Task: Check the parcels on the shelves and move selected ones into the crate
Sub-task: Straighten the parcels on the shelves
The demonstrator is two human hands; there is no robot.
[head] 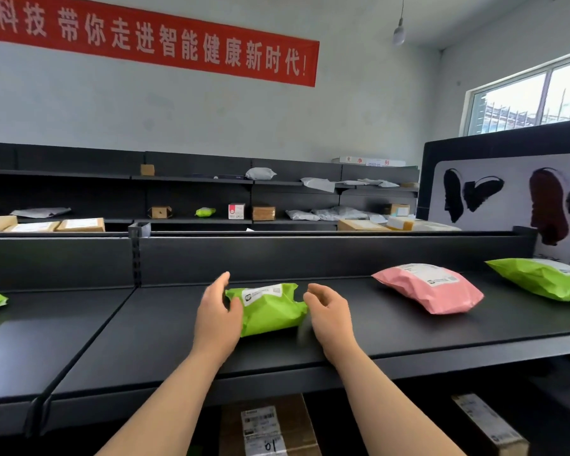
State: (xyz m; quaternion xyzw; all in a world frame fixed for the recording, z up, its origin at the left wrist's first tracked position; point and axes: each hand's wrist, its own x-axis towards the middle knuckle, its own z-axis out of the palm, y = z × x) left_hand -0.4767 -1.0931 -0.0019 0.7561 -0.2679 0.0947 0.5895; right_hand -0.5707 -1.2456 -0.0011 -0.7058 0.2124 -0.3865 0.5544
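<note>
Green parcel [268, 311], a crumpled plastic mailer, lay on the dark top shelf [145, 327] directly in front of me, between my two hands. Its long axis ran roughly from the near edge of the shelf toward the back panel, tilted slightly leftward at the far end; the white shipping label [262, 292] faced up at that far end. My left hand [216, 319] rested against the parcel's left side, thumb touching the plastic and fingers spread loosely and raised, not closed around it. My right hand [329, 315] sat just beside the parcel's right edge, fingers curled and parted; whether they touched the plastic I could not tell. Neither hand had lifted the parcel off the shelf. To the right on the same shelf lay a pink parcel [430, 287], label up, and beyond it a second green parcel [540, 278]. A cardboard box [267, 426] with a label stood on the level below.
</note>
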